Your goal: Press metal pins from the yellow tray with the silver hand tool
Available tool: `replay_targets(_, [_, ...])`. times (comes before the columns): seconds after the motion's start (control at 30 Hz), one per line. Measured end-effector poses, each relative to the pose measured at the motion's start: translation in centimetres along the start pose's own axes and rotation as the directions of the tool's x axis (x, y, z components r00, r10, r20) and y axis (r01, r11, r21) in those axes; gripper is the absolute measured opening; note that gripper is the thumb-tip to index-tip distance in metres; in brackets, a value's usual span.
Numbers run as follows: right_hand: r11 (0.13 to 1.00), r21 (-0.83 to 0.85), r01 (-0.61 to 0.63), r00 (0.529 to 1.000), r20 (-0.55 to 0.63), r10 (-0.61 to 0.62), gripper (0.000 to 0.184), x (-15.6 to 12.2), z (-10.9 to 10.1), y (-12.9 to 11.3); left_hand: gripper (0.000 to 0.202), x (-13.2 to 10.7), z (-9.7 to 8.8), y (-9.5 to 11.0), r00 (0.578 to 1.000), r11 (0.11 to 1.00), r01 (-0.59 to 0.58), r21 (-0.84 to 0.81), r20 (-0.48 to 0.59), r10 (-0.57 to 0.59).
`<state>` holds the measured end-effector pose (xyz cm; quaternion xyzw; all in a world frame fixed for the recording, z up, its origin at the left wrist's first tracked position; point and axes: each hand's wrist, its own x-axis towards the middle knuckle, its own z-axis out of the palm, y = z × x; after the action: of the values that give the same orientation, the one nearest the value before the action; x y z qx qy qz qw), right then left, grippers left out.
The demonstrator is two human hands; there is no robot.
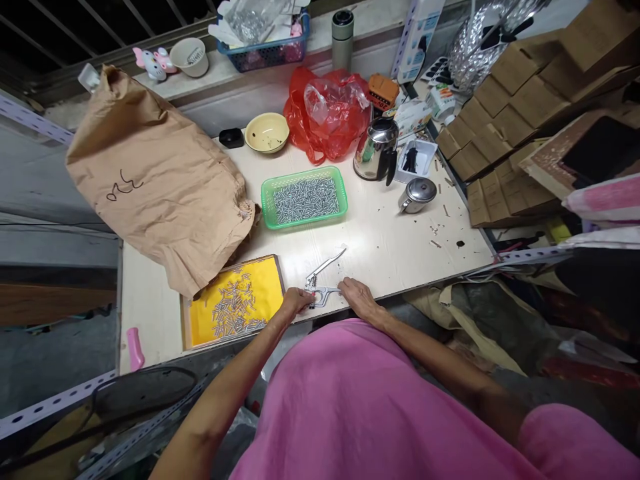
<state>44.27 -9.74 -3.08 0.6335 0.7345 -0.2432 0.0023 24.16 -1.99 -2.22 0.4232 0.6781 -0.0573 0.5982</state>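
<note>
Left hand [297, 301] pinching metal hand tool [325, 264] at pale table [370, 250]'s front edge, right hand [358, 297] at its handle end, grip unclear, yellow tray [266, 283] left, green basket [306, 223] beyond, cardboard boxes [513, 127] far right, barred window [103, 21] behind.

Workshop: bench [385, 250], metal pins [305, 200], stacked cartons [537, 107].

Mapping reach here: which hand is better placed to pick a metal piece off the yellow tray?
The left hand, likely: it's beside the yellow tray, whereas the right hand is farther off, at the right end of the metal tool.
</note>
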Motion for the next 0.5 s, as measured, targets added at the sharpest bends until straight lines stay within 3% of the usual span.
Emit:
replay_targets(0.13, [1.0,-0.007,0.016,1.0,-0.016,-0.016,0.022,-0.1,0.4,0.1,0.025,-0.1,0.0,-0.2,1.0,0.999,0.026,-0.038,-0.006,-0.026])
replay_targets(0.33, [1.0,-0.004,0.026,0.999,-0.038,-0.027,0.024,-0.3,0.5,0.2,0.023,0.1,-0.2,0.7,0.997,0.96,-0.03,0.28,-0.06,0.049])
replay_targets(0.5, [0.999,-0.036,0.028,0.999,-0.029,-0.029,0.023,-0.3,0.4,0.1,0.023,0.7,-0.3,1.0,0.999,0.939,-0.022,0.342,-0.024,0.033])
